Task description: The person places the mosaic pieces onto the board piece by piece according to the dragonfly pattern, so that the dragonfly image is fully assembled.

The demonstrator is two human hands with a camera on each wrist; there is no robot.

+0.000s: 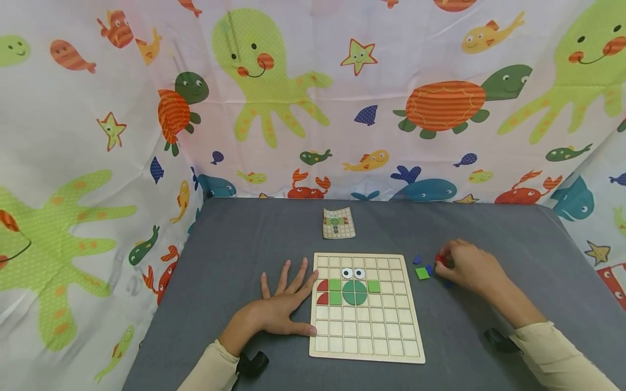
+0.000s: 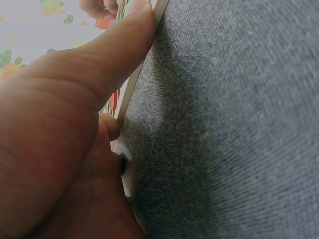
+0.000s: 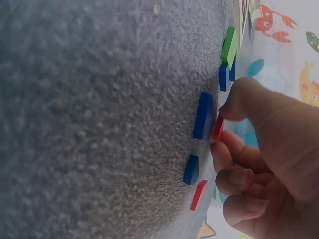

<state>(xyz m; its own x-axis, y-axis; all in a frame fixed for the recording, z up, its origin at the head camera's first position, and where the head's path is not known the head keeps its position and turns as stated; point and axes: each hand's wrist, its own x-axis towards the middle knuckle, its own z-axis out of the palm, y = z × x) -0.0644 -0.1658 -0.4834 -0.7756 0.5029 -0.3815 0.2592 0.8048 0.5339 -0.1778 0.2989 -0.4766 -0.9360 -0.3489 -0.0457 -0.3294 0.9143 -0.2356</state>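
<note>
My right hand (image 1: 469,267) pinches a small red piece (image 3: 218,127) between thumb and forefinger, low over the cloth to the right of the board. Around it lie a light green square (image 1: 423,273), several blue pieces (image 3: 203,116) and another red piece (image 3: 199,195). The left hand (image 1: 276,314) lies with fingers spread, thumb and forefinger touching the left edge of the wooden grid board (image 1: 362,346). On that board sit two eye pieces (image 1: 353,273), a dark green circle (image 1: 354,292) of quarter pieces, light green squares (image 1: 335,291) and two red quarter pieces (image 1: 323,298).
A small picture card (image 1: 338,232) with a similar coloured figure on a grid lies behind the board. Grey cloth (image 1: 235,233) covers the table. A curtain (image 1: 303,60) printed with sea animals hangs along the back and sides.
</note>
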